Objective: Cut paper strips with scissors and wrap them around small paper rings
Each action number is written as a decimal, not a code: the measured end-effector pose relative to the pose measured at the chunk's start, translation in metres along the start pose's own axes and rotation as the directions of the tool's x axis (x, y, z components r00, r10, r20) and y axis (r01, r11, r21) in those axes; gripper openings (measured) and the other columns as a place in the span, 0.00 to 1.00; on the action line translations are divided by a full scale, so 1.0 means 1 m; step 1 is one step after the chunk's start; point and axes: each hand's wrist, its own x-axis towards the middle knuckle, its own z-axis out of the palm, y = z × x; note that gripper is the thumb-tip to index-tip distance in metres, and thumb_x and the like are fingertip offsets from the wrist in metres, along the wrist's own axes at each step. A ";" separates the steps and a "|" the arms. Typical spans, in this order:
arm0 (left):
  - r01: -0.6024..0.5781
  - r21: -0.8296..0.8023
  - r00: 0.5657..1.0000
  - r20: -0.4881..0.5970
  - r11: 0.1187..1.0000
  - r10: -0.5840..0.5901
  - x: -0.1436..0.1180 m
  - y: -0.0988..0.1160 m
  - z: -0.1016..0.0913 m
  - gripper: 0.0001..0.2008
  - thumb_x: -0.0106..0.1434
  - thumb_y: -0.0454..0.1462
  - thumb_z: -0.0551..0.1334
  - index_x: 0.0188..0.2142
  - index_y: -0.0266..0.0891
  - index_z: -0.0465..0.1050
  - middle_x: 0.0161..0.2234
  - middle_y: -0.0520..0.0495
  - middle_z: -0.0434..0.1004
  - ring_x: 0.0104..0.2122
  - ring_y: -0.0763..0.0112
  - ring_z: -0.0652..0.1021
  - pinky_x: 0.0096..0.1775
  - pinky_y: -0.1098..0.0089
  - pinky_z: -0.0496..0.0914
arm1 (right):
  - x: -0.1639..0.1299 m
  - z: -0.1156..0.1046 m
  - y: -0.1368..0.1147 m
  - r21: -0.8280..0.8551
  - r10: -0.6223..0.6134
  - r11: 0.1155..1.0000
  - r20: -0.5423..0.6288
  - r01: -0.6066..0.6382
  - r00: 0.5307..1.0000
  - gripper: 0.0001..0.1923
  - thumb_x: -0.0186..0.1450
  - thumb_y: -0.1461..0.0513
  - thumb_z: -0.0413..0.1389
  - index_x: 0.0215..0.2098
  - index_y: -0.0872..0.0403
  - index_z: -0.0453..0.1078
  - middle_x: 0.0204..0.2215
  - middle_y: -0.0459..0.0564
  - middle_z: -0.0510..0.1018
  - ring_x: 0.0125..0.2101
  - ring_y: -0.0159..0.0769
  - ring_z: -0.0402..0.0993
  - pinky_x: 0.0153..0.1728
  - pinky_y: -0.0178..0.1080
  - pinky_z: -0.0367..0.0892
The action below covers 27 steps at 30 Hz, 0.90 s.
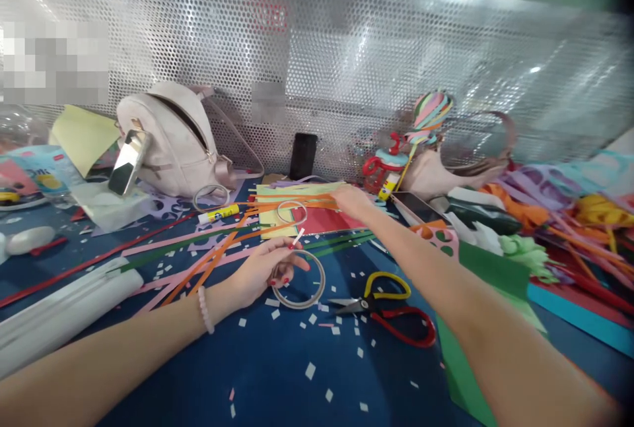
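Note:
My left hand [267,270], with a pink bead bracelet at the wrist, is closed on a nearly used-up roll of tape [319,282]. A short white piece [298,237] sticks up from its fingertips. My right hand [352,202] is stretched far forward to the orange paper strips [310,200], over red and pale yellow paper; its fingers are blurred and mostly hidden. A second thin ring [303,216] lies among the strips. Scissors [366,303] with one yellow and one red handle lie open on the table, to the right of the tape roll.
Small white paper bits lie scattered over the blue table [277,381]. A glue stick [218,214], a white backpack [173,136] and a white roll [74,308] are on the left. Green paper [475,361] and coloured scraps [569,216] cover the right. Perforated metal [337,51] stands behind.

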 end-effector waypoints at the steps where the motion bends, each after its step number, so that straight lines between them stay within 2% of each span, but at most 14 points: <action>1: 0.002 0.000 1.000 0.000 1.000 -0.002 0.000 0.000 -0.001 0.07 0.60 0.37 0.57 0.37 0.37 0.63 0.28 0.45 0.76 0.16 0.81 0.67 0.16 0.80 0.50 | 0.003 0.001 0.000 -0.004 0.018 1.000 0.012 -0.018 1.000 0.15 0.65 0.58 0.52 0.48 0.57 0.65 0.46 0.54 0.70 0.43 0.38 0.70 0.43 0.46 0.68; 4: 0.006 0.000 1.000 0.001 1.000 -0.006 0.001 0.000 -0.003 0.07 0.60 0.37 0.57 0.36 0.37 0.63 0.27 0.46 0.76 0.17 0.81 0.67 0.16 0.80 0.50 | 0.005 0.000 0.003 0.013 0.080 0.997 0.023 -0.080 0.997 0.15 0.65 0.58 0.52 0.48 0.57 0.65 0.46 0.53 0.71 0.42 0.38 0.70 0.42 0.46 0.68; 7: 0.002 -0.007 1.000 0.007 1.000 -0.002 0.000 0.000 -0.005 0.07 0.59 0.38 0.57 0.37 0.37 0.63 0.28 0.45 0.76 0.17 0.81 0.67 0.17 0.80 0.51 | -0.006 -0.009 0.013 0.079 0.149 0.986 0.007 -0.149 0.989 0.14 0.66 0.58 0.51 0.47 0.57 0.66 0.44 0.52 0.72 0.41 0.37 0.71 0.41 0.46 0.69; 10: -0.017 -0.021 1.000 0.002 1.000 0.018 -0.002 0.000 -0.005 0.07 0.59 0.38 0.57 0.37 0.38 0.63 0.29 0.45 0.76 0.17 0.81 0.68 0.17 0.80 0.51 | -0.027 -0.023 0.026 0.199 0.199 0.961 -0.020 -0.191 0.980 0.12 0.66 0.60 0.49 0.45 0.57 0.67 0.35 0.50 0.76 0.36 0.35 0.73 0.39 0.42 0.68; 12: -0.034 -0.038 0.999 -0.006 0.999 0.034 -0.002 0.000 -0.004 0.07 0.60 0.39 0.58 0.36 0.38 0.63 0.29 0.45 0.76 0.18 0.81 0.68 0.17 0.80 0.51 | -0.046 -0.033 0.033 0.301 0.204 0.935 -0.024 -0.188 0.979 0.11 0.66 0.63 0.47 0.40 0.57 0.70 0.28 0.49 0.78 0.31 0.33 0.75 0.36 0.36 0.67; 15: -0.047 -0.066 0.999 -0.019 0.997 0.046 -0.003 0.000 -0.003 0.09 0.59 0.39 0.59 0.36 0.38 0.62 0.29 0.45 0.76 0.18 0.81 0.67 0.17 0.80 0.52 | -0.079 -0.042 0.037 0.453 0.229 0.870 -0.025 -0.193 0.973 0.09 0.62 0.63 0.49 0.33 0.57 0.70 0.22 0.48 0.78 0.24 0.32 0.73 0.28 0.33 0.66; 19: -0.053 -0.066 0.998 -0.039 0.996 0.050 -0.004 0.000 -0.002 0.11 0.58 0.40 0.60 0.37 0.38 0.63 0.30 0.45 0.76 0.18 0.81 0.68 0.17 0.80 0.52 | -0.115 -0.049 0.039 0.676 0.262 0.716 -0.027 -0.176 0.965 0.09 0.58 0.64 0.52 0.36 0.56 0.70 0.18 0.45 0.76 0.19 0.31 0.71 0.21 0.32 0.65; 21: -0.058 -0.063 0.997 -0.052 0.996 0.055 -0.005 0.001 -0.001 0.11 0.58 0.40 0.60 0.38 0.38 0.63 0.30 0.45 0.76 0.18 0.81 0.68 0.17 0.81 0.53 | -0.122 -0.058 0.044 0.778 0.306 0.614 -0.082 -0.131 0.949 0.10 0.59 0.63 0.51 0.39 0.56 0.68 0.20 0.46 0.76 0.19 0.30 0.71 0.22 0.32 0.66; 23: -0.064 -0.063 0.996 -0.065 0.996 0.060 -0.007 0.002 0.001 0.10 0.58 0.40 0.60 0.37 0.38 0.62 0.30 0.45 0.76 0.19 0.81 0.68 0.18 0.81 0.53 | -0.120 -0.074 0.051 0.853 0.389 0.519 -0.176 -0.058 0.904 0.11 0.63 0.62 0.48 0.41 0.57 0.66 0.25 0.50 0.77 0.22 0.29 0.73 0.26 0.33 0.68; 25: -0.075 -0.060 0.994 -0.084 0.995 0.070 -0.008 0.003 0.002 0.10 0.58 0.40 0.60 0.37 0.38 0.62 0.30 0.46 0.76 0.19 0.81 0.68 0.18 0.81 0.53 | -0.115 -0.093 0.055 0.893 0.457 0.448 -0.263 0.036 0.850 0.12 0.65 0.61 0.44 0.43 0.58 0.64 0.36 0.57 0.77 0.31 0.30 0.75 0.31 0.33 0.67; 27: -0.092 -0.053 0.991 -0.101 0.994 0.086 -0.009 0.004 0.003 0.11 0.58 0.40 0.61 0.37 0.38 0.62 0.30 0.46 0.76 0.19 0.81 0.68 0.18 0.82 0.53 | -0.110 -0.111 0.049 0.907 0.472 0.399 -0.328 0.133 0.819 0.14 0.66 0.63 0.40 0.45 0.58 0.63 0.45 0.59 0.74 0.41 0.30 0.74 0.37 0.33 0.66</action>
